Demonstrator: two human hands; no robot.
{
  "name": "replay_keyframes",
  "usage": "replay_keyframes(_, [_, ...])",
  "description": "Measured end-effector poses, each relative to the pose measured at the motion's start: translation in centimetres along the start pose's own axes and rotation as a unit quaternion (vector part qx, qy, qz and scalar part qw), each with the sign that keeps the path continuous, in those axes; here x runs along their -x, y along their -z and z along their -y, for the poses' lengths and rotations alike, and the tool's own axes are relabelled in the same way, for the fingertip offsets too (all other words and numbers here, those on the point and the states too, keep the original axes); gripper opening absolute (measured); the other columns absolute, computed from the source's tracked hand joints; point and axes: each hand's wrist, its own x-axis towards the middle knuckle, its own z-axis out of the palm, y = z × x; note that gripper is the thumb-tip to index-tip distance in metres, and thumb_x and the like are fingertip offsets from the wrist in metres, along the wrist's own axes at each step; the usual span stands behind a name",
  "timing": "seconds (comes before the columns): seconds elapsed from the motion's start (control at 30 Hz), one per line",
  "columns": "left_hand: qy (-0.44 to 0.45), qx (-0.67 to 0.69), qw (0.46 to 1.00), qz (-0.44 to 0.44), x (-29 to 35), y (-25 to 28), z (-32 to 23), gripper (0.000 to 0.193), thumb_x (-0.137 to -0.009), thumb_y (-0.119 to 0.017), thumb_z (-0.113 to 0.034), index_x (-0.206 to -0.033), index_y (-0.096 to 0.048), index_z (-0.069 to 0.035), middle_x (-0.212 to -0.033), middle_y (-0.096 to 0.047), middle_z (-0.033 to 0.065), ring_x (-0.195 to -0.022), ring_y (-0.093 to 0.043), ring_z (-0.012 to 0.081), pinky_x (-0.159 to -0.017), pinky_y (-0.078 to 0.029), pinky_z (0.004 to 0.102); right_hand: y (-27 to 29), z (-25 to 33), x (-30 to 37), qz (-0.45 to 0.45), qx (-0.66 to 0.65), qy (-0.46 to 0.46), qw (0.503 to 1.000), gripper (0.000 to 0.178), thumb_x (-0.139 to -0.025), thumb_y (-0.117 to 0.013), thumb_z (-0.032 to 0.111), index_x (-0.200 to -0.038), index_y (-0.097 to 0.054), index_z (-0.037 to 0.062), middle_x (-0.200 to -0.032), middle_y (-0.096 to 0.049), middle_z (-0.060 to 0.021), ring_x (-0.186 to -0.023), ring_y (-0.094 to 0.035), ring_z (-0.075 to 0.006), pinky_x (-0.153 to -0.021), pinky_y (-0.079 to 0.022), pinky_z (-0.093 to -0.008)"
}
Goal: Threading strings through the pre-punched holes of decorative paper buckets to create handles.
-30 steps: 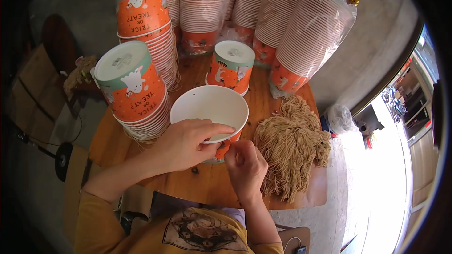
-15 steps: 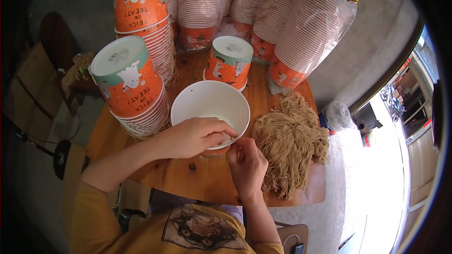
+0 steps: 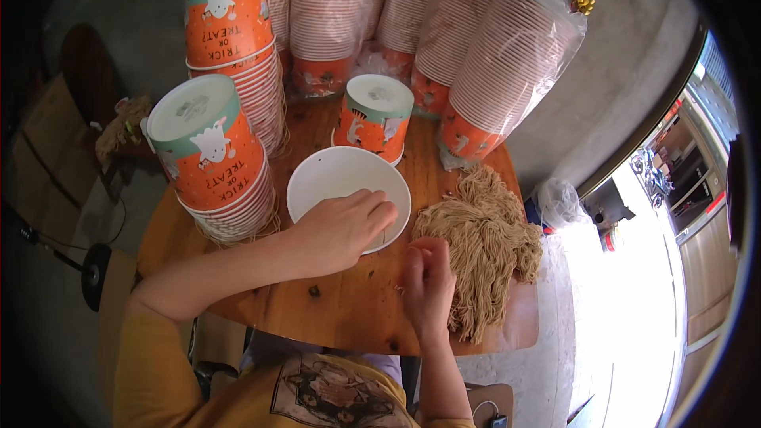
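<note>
A white-lined paper bucket [image 3: 321,178] stands mouth up in front of me. My left hand [image 3: 345,226] reaches over its near rim, with its fingers closed in a pinch above the opening. What they hold is hidden, though a thin line shows just below the fingertips. Apart from the bucket, off its near right side, my right hand [image 3: 428,277] is raised with its fingers curled together. Whatever may be between them is too small to make out. Beside that hand lies a shaggy bundle of tan cords [image 3: 483,238].
Two stacks of upturned orange buckets, a nearer stack [image 3: 210,150] and a farther stack [image 3: 230,28], stand at the left. Behind the white-lined bucket is another upturned bucket [image 3: 372,123]. Several plastic-wrapped bucket stacks [image 3: 507,55] line the back of the wooden table [image 3: 317,301].
My right hand has come away from the bucket's rim, toward the right and nearer to me. My left hand has shifted slightly right, rising over the bucket's mouth.
</note>
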Motion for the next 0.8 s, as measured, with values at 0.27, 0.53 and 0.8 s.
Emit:
replay_keyframes(0.27, [-0.026, 0.038, 0.998, -0.035, -0.3, -0.4, -0.1, 0.027, -0.084, -0.061, -0.003, -0.108, -0.048, -0.004, -0.100, -0.052, 0.0111, -0.092, -0.059, 0.0256, -0.072, -0.052, 0.0360, -0.3, 1.2, -2.5, 0.097, -0.035, -0.035, 0.994, 0.014, -0.092, -0.064, 0.016, -0.100, -0.058, 0.0065, -0.060, -0.059, -0.0001, -0.050, -0.049, -0.0040, -0.049, -0.041, -0.0215])
replay_keyframes(0.53, [0.251, 0.483, 0.835, 0.082, -1.0, -0.4, 0.0, 0.034, -0.091, -0.059, -0.007, -0.123, -0.049, -0.002, -0.107, -0.061, 0.0057, -0.099, -0.057, 0.0120, -0.086, -0.046, 0.0277, -0.7, 1.8, -2.8, 0.114, -0.270, -0.177, 0.940, 0.009, -0.095, -0.058, 0.018, -0.095, -0.058, 0.0088, -0.072, -0.059, 0.0030, -0.052, -0.046, -0.0029, -0.045, -0.038, -0.0200])
replay_keyframes(0.8, [0.280, 0.458, 0.838, 0.098, -1.1, -0.5, -0.2, 0.018, -0.090, -0.063, -0.011, -0.105, -0.061, 0.000, -0.101, -0.065, 0.0053, -0.095, -0.059, 0.0113, -0.085, -0.047, 0.0262, 1.7, -0.5, -4.8, 0.092, -0.401, -0.168, 0.896, 0.007, -0.097, -0.054, 0.018, -0.098, -0.056, 0.0111, -0.069, -0.048, 0.0045, -0.051, -0.040, -0.0055, -0.049, -0.040, -0.0209])
